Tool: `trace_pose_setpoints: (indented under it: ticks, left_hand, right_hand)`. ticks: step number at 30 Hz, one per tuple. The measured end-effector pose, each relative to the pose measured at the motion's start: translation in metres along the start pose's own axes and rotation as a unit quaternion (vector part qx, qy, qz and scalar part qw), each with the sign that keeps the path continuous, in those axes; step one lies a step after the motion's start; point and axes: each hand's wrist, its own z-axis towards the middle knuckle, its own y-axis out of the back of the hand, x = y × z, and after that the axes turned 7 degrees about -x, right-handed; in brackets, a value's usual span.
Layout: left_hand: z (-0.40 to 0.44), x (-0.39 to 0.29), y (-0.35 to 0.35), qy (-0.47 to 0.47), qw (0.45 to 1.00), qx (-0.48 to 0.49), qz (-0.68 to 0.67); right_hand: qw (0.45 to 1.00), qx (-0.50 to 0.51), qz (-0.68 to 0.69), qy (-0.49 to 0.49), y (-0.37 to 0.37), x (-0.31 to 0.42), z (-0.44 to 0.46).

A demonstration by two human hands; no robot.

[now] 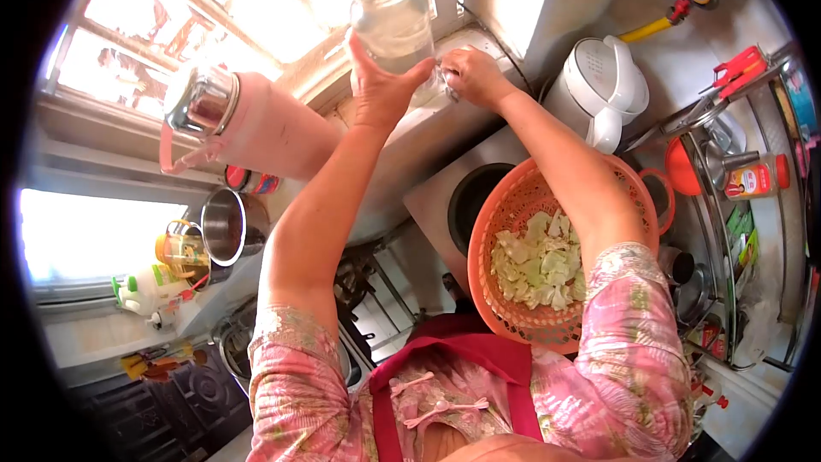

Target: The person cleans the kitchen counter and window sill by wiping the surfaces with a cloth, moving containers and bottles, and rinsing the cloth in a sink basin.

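Note:
A large clear bottle [392, 21] of see-through liquid stands by the window, its top cut off by the frame's upper edge. My left hand [385, 90] is wrapped around its near lower side, thumb towards the right. Just right of the bottle's base, my right hand [475, 77] is closed in a pinch. A small, pale, shiny bit shows at those fingertips, too unclear to name. Below my right forearm sits an orange plastic basket [481, 278] holding torn pale-green cabbage leaves [539, 261].
Left of my left arm stands a big pink thermos [274, 124] with a metal lid. A white electric kettle [594, 85] is at the right, near a metal rack [714, 205]. A steel pot [224, 227] and a dark pan [466, 205] are also around.

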Motion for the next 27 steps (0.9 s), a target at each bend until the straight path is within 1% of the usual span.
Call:
trace_pose_setpoints:
  ticks: [1, 2, 3, 5, 6, 8, 9, 12, 13, 14, 16, 17, 18, 20, 21, 24, 25, 26, 27]
  left_hand:
    - [-0.001, 0.006, 0.002, 0.008, 1.0, 0.004, 0.016]
    - [-0.005, 0.002, 0.005, 0.022, 0.999, 0.007, 0.032]
    - [-0.006, -0.003, 0.008, 0.038, 0.998, 0.021, -0.036]
    - [-0.008, -0.008, 0.009, 0.041, 0.999, 0.012, -0.014]
    - [-0.008, -0.008, 0.009, 0.043, 0.999, 0.006, -0.005]
    - [-0.01, 0.0, 0.008, -0.003, 1.0, -0.015, 0.024]
    - [-0.009, 0.002, 0.008, -0.027, 0.999, -0.028, 0.037]
    - [-0.008, 0.0, 0.011, -0.04, 0.999, -0.012, 0.009]
    - [-0.009, -0.001, 0.011, -0.035, 0.999, -0.015, 0.015]
    - [-0.011, -0.003, 0.011, -0.031, 0.999, -0.017, 0.023]
    - [-0.009, 0.0, 0.011, -0.03, 0.999, -0.023, 0.023]
    - [-0.007, 0.004, 0.009, -0.033, 0.999, -0.022, 0.015]
    - [-0.008, 0.007, 0.009, -0.036, 0.999, -0.018, 0.006]
    - [-0.01, 0.002, 0.012, -0.012, 1.0, -0.008, 0.024]
    - [-0.009, -0.003, 0.012, -0.003, 1.0, -0.005, 0.031]
    - [-0.007, -0.006, 0.018, -0.008, 1.0, -0.002, 0.03]
    - [-0.006, 0.0, 0.017, -0.005, 1.0, 0.001, 0.018]
    - [-0.005, 0.009, 0.014, -0.001, 1.0, 0.004, 0.004]
    - [-0.003, 0.014, 0.012, 0.001, 1.0, 0.004, -0.011]
  right_hand:
    - [0.999, 0.037, -0.005, 0.008, 0.004, -0.003, -0.001]
    - [0.997, 0.021, -0.07, -0.007, 0.004, -0.012, -0.003]
    - [0.991, 0.007, -0.134, -0.021, 0.002, -0.027, 0.0]
    - [0.966, 0.001, -0.255, -0.037, 0.001, -0.027, 0.001]
    - [0.965, 0.022, -0.253, -0.064, 0.002, -0.024, -0.003]
    - [0.959, 0.059, -0.253, -0.115, 0.019, -0.003, -0.011]
    - [0.965, 0.057, -0.239, -0.097, 0.02, 0.001, -0.02]
    - [0.992, 0.09, -0.085, 0.013, 0.028, 0.034, -0.029]
    - [0.995, 0.08, -0.053, 0.015, 0.029, 0.036, -0.026]
    - [0.996, 0.008, -0.067, -0.058, 0.027, 0.031, -0.023]
    - [0.967, -0.128, -0.09, -0.201, 0.018, 0.005, -0.014]
    - [0.959, -0.086, -0.187, -0.193, 0.011, -0.003, -0.013]
    - [0.972, -0.077, -0.151, -0.162, 0.001, -0.003, -0.021]
    - [0.99, -0.063, -0.083, -0.091, -0.007, 0.02, -0.023]
    - [0.994, -0.014, -0.06, -0.09, -0.006, 0.044, -0.023]
    - [0.995, -0.022, -0.092, -0.044, 0.005, 0.021, -0.024]
    - [0.988, -0.053, -0.137, -0.053, 0.009, 0.006, -0.025]
    - [0.968, -0.042, -0.231, -0.085, 0.021, -0.002, -0.017]
    - [0.961, -0.034, -0.255, -0.101, 0.017, -0.003, -0.019]
